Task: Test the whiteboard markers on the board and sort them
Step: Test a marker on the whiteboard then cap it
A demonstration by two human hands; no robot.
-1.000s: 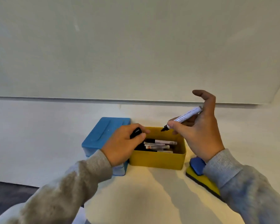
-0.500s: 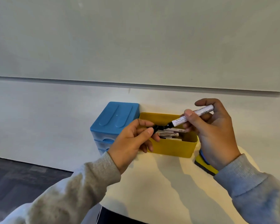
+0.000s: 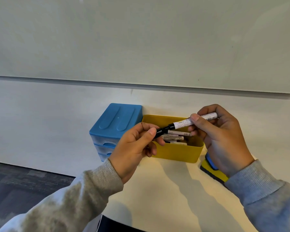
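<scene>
The right hand [image 3: 224, 139] grips the white barrel of a whiteboard marker [image 3: 189, 123] between thumb and curled fingers, holding it slanted above the yellow box [image 3: 177, 152]. The left hand [image 3: 134, 148] pinches the black cap [image 3: 161, 131] at the marker's lower end. A second ago the cap was off, held apart in the left hand while the bare tip pointed down over the box; now cap and barrel meet in one line, so the marker appears to be getting recapped. That suggests its test is finished and sorting comes next, though the whiteboard [image 3: 141, 39] shows no clear mark in this view. More markers [image 3: 174, 138] lie inside the yellow box, which stands at the bench's back edge against the wall. The blue drawer unit [image 3: 114, 124] sits touching the box's left side, at the bench's left edge. A yellow-and-blue eraser [image 3: 213, 168] lies near the right edge, partly hidden by the right wrist.
</scene>
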